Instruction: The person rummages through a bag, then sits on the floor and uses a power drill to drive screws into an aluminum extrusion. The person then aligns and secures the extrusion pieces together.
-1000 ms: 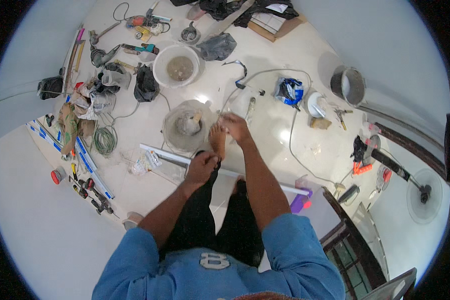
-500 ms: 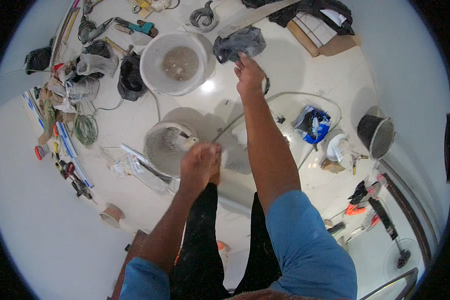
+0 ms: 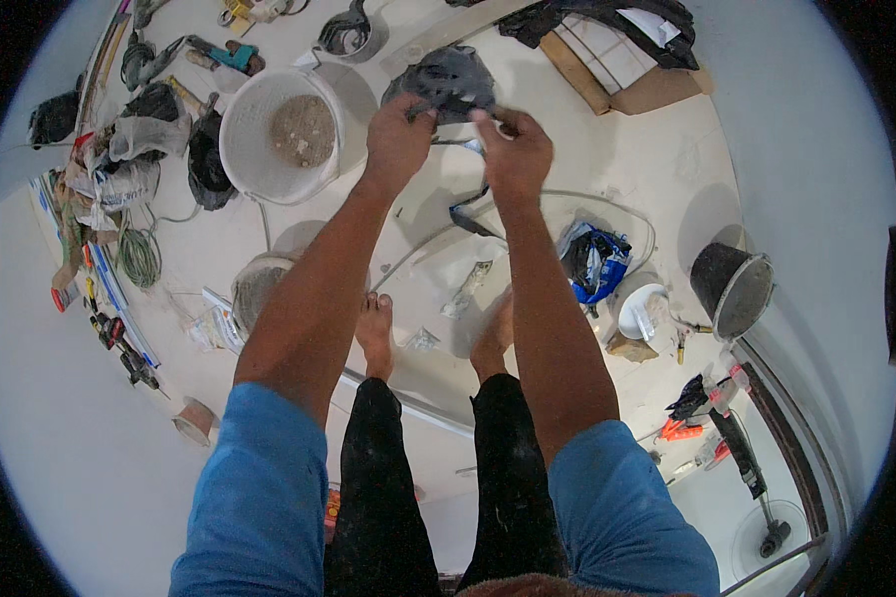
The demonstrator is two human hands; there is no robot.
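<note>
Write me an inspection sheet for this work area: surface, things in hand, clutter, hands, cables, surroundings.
Surface: pale floor, dusty, with scraps.
Things in hand: dark grey crumpled bag, gripped at its near edge by both hands.
Clutter: white bucket with a grey-brown lump inside; black bucket; blue and black bag; flat cardboard; hand tools along the left edge.
Hands: left hand and right hand both closed on the bag.
Cables: green coil; a pale hose loops across the floor.
Surroundings: bare feet on the floor; standing fan base at lower right.
</note>
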